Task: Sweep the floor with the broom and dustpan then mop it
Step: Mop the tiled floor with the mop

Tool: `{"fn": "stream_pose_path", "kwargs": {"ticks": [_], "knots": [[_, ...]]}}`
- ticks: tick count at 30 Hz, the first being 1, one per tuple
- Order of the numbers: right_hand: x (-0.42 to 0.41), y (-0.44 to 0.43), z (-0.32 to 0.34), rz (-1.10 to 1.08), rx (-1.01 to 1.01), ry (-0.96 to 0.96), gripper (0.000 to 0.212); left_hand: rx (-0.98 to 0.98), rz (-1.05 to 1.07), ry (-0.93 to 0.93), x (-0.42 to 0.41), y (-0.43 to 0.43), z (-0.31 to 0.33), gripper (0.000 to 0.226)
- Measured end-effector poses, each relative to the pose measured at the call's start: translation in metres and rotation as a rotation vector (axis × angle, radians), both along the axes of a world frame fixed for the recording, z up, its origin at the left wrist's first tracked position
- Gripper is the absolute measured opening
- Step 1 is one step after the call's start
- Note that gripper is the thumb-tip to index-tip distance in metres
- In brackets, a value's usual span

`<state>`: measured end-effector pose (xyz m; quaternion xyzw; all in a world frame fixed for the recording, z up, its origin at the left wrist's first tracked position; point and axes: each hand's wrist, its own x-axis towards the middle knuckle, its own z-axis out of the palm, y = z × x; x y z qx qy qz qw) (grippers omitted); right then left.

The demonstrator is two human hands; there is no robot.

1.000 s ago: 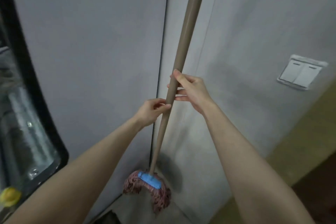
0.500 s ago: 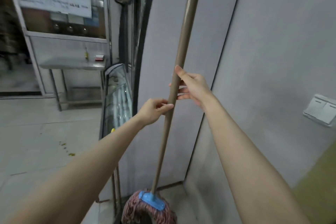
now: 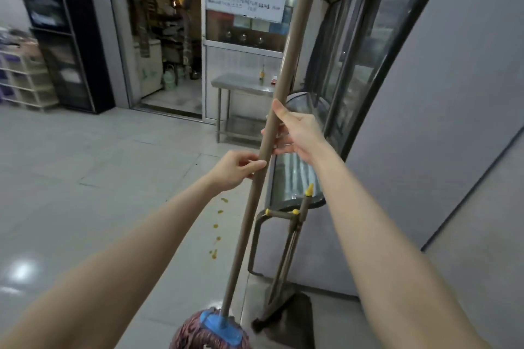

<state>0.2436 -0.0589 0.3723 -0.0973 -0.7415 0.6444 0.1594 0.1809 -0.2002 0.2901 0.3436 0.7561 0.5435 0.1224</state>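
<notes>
Two hands: both hold the mop handle point(image 3: 255, 187), set apart along it. The left hand point(image 3: 234, 168) is lower and pinches the pole between thumb and curled fingers. The right hand point(image 3: 297, 133) is higher, with fingers wrapped round and the thumb lying up the pole.
One mop: it stands near upright with its top out of view. The mop head point(image 3: 198, 334), under a blue clamp point(image 3: 221, 326), is low by the person's feet; I cannot tell whether it touches the floor point(image 3: 99, 178).
One dustpan set point(image 3: 295, 317): it stands against the glass display case point(image 3: 295, 178), just beside the mop head. I cannot tell broom from pan.
About six yellow spots point(image 3: 216, 226): they trail across the tiles left of the handle; too small for a sure count.
One steel table point(image 3: 243, 85): it stands well beyond the hands.
Risk, knock: a sideways swing of the head would likely topple the dustpan set.
Risk, glass: the unseen top of the pole could strike the case frame if tilted right.
Risk, grip: the left pinch looks light, so the pole may twist on a hard push.
Risk, smear: if the spots are dry bits, mopping may drag them about.
</notes>
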Motion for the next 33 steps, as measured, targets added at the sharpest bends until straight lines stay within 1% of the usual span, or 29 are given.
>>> {"fn": "stream_pose_path", "kwargs": {"ticks": [4,5,9,13,18,25,29,33], "knots": [[-0.073,-0.084,-0.028,0.096,-0.022,-0.038,0.042,-0.033,0.099,-0.015,-0.058,-0.088,-0.027,0.016],[-0.082,-0.093,-0.032,0.101,-0.023,-0.047,0.042,-0.029,0.109,-0.019,-0.065,-0.097,-0.031,0.017],[-0.154,-0.167,-0.054,0.149,-0.050,-0.093,0.040,-0.064,0.179,-0.059,-0.132,-0.172,-0.057,0.019],[-0.220,-0.217,-0.071,0.181,-0.083,-0.110,0.038,-0.070,0.229,-0.081,-0.200,-0.221,-0.079,0.019],[-0.294,-0.250,-0.086,0.218,-0.100,-0.112,0.036,-0.101,0.288,-0.054,-0.266,-0.256,-0.092,0.020],[-0.397,-0.273,-0.103,0.305,-0.105,-0.109,0.028,-0.104,0.342,-0.022,-0.360,-0.280,-0.103,0.009],[-0.466,-0.275,-0.109,0.343,-0.111,-0.108,0.025,-0.130,0.383,-0.044,-0.426,-0.280,-0.106,0.022],[-0.532,-0.271,-0.117,0.374,-0.126,-0.134,0.025,-0.166,0.405,-0.053,-0.492,-0.276,-0.112,0.023]]}}
